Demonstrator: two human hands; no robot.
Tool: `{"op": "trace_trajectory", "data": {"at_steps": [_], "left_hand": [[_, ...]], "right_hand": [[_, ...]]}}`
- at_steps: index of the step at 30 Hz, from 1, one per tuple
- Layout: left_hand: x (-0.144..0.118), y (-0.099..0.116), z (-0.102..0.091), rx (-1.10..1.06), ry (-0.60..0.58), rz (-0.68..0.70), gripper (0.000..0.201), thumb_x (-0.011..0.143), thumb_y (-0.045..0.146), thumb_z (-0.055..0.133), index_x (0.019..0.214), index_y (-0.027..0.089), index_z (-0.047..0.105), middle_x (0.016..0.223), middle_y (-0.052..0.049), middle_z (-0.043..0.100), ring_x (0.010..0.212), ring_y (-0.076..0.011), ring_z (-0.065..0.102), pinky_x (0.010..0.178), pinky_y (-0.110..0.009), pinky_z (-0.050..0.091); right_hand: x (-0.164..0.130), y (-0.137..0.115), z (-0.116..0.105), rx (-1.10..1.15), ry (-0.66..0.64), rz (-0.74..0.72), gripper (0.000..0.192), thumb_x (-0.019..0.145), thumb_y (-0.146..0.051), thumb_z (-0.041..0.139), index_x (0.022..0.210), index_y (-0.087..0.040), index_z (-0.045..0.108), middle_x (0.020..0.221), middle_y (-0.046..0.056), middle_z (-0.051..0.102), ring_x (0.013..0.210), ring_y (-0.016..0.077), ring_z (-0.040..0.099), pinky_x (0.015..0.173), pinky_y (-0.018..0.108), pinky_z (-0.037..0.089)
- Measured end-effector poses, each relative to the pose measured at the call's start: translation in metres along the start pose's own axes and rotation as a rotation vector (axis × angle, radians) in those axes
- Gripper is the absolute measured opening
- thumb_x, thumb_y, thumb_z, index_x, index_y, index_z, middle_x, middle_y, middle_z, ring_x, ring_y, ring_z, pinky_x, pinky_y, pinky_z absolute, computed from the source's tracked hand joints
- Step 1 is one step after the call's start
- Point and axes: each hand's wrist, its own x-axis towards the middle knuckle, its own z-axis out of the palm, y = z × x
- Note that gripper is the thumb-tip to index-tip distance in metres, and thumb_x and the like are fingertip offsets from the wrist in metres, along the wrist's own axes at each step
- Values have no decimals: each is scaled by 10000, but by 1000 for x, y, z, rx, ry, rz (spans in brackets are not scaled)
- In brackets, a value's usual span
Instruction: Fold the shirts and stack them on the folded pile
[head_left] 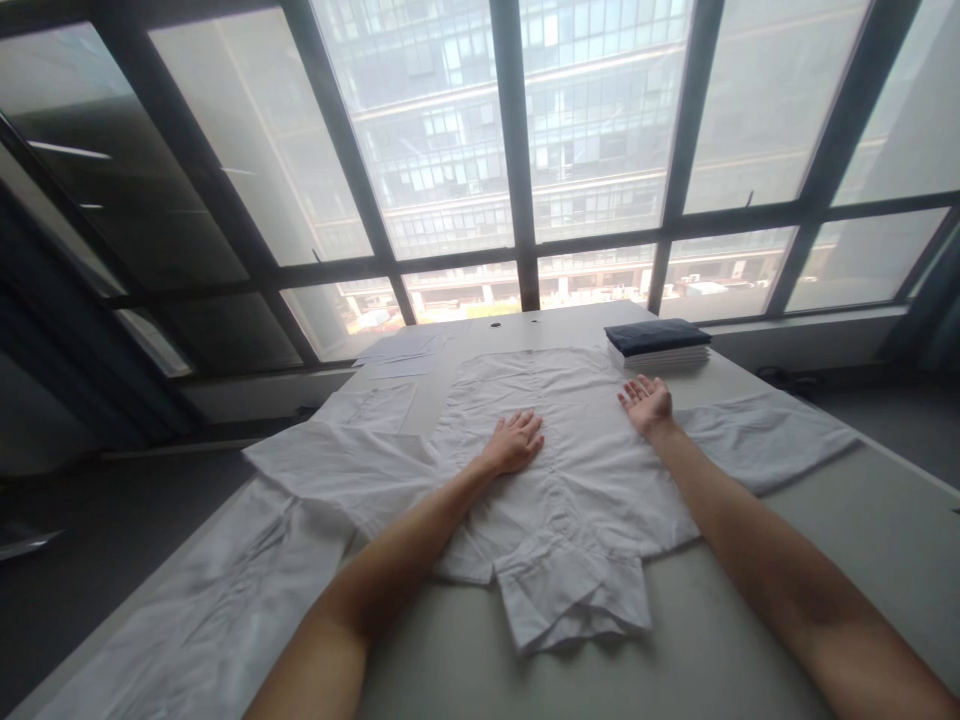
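Note:
A white shirt (pixel 592 450) lies spread on the table, its collar (pixel 574 595) toward me and its hem at the far side. One sleeve (pixel 765 435) stretches out to the right, the other (pixel 345 465) to the left. My left hand (pixel 514 442) rests palm down on the shirt's middle, fingers stretched out, holding nothing. Over the shirt's right side, my right hand (pixel 646 403) is turned partly palm up with its fingers loosely apart and nothing in it. Whether the right hand touches the cloth I cannot tell.
Another white garment (pixel 217 600) lies rumpled at the left of the white table (pixel 720 640). At the far right sits a dark folded cloth (pixel 656 337) on a white stack (pixel 664 358). White sheets (pixel 401 352) lie at the far left, before tall windows.

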Motion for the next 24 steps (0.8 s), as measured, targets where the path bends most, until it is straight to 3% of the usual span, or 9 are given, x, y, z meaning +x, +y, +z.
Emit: {"op": "trace_trajectory", "data": {"at_steps": [13,24], "left_hand": [[0,1,-1,0,-1,-3,569,1059,477,287,1573,243,353,1671,-86,279,1551,-296,193,1226,-571,181],[-1,1,-2,0,-2,-1,566,1060,477,290,1572,243,356,1671,-89,277,1551,-294,193,1225,-567,182]], "right_hand": [[0,0,0,-3,-1,2,331,1004,-471,329,1017,-292,608,1197,50,607,1112,173,610,972,425,542],[2,0,-1,-5,-3,-3,331,1000,-472,332,1016,-286,604,1257,53,592,1141,167,606,1000,425,529]]}}
